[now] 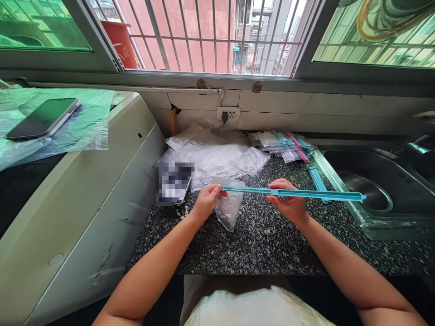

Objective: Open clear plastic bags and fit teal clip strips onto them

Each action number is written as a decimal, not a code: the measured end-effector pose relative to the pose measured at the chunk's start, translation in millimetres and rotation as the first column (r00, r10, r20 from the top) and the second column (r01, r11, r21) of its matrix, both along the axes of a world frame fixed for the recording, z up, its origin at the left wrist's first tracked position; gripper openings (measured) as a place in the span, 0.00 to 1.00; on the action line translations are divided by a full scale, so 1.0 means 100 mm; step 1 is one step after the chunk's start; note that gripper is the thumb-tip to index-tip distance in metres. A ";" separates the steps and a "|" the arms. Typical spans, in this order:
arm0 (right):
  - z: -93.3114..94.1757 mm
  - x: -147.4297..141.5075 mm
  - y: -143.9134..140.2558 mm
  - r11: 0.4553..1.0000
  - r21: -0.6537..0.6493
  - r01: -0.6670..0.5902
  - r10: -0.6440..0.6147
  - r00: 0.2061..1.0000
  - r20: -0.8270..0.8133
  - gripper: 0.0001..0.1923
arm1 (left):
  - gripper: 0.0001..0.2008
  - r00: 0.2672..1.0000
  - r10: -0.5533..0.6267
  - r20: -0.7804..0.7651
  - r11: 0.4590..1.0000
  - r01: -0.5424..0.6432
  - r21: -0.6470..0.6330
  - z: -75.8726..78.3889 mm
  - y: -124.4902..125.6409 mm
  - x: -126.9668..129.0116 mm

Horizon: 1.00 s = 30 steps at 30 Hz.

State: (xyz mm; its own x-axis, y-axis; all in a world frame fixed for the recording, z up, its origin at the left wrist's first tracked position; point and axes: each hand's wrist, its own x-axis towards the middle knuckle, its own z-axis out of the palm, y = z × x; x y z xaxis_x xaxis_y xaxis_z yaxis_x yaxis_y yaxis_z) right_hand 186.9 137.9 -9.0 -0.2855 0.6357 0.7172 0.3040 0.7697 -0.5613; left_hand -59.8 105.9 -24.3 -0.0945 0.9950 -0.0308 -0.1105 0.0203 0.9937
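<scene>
My left hand [206, 200] pinches the top of a small clear plastic bag [229, 206] together with the left end of a long teal sealing stick [316, 194]. My right hand [288, 201] grips the same stick near its middle, and the stick runs level out to the right above the dark speckled counter [265, 244]. The bag hangs down from the stick's left end, just over the counter.
A heap of clear plastic bags [217, 156] lies at the back of the counter, with a blurred flat item [174, 183] at its left. More coloured sealing sticks [288, 142] lie by the steel sink [374, 185]. A white appliance [84, 190] with a phone [42, 118] stands left.
</scene>
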 end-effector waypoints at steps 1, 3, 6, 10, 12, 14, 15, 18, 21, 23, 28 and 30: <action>0.01 0.00 0.00 1.000 0.002 -0.001 0.001 1.000 0.006 0.07 | 0.17 1.000 -0.003 -0.001 1.000 0.003 0.000 0.00 0.00 0.00; 0.02 0.00 -0.01 1.000 -0.002 0.001 -0.001 1.000 0.020 0.05 | 0.17 1.000 -0.006 -0.004 1.000 0.006 -0.003 0.00 0.00 0.00; 0.04 0.00 -0.01 1.000 -0.003 -0.009 0.010 1.000 0.029 0.04 | 0.17 1.000 -0.006 -0.008 1.000 0.006 -0.015 0.01 0.00 0.00; 0.06 0.02 -0.01 0.999 0.024 -0.020 0.019 0.998 0.055 0.03 | 0.17 1.000 -0.010 -0.003 1.000 0.010 -0.020 0.02 -0.01 0.01; 0.08 0.03 0.00 0.999 0.036 -0.032 0.029 0.996 0.087 0.03 | 0.16 1.000 -0.011 -0.003 1.000 0.011 -0.009 0.02 -0.01 0.01; 0.09 0.04 0.01 0.998 0.044 -0.045 0.040 0.993 0.110 0.03 | 0.16 1.000 -0.011 -0.008 1.000 0.011 -0.003 0.03 -0.01 0.01; 0.09 0.05 0.01 0.997 0.049 -0.052 0.046 0.992 0.114 0.03 | 0.16 1.000 -0.012 -0.015 1.000 0.012 -0.004 0.03 -0.01 0.01; 0.11 0.05 0.01 0.995 0.070 -0.076 0.068 0.992 0.107 0.04 | 0.17 0.999 -0.020 -0.033 1.000 0.020 0.000 0.03 -0.01 0.00; 0.13 0.06 -0.01 0.993 0.082 -0.083 0.074 0.992 0.106 0.04 | 0.17 0.999 -0.017 -0.042 1.000 0.018 0.023 0.01 0.00 -0.01; 0.14 0.08 -0.02 0.993 0.094 -0.065 0.057 0.994 0.089 0.04 | 0.16 0.999 -0.004 -0.045 0.999 0.006 0.043 0.00 0.00 -0.01; 0.11 0.13 0.00 0.988 0.131 0.081 -0.081 0.997 -0.005 0.07 | 0.13 0.998 -0.025 -0.055 0.999 0.027 0.047 0.05 -0.03 0.00; 0.08 0.13 0.02 0.978 0.152 0.143 -0.143 0.990 -0.008 0.09 | 0.13 0.997 -0.036 -0.064 0.998 0.038 0.040 0.08 -0.05 0.01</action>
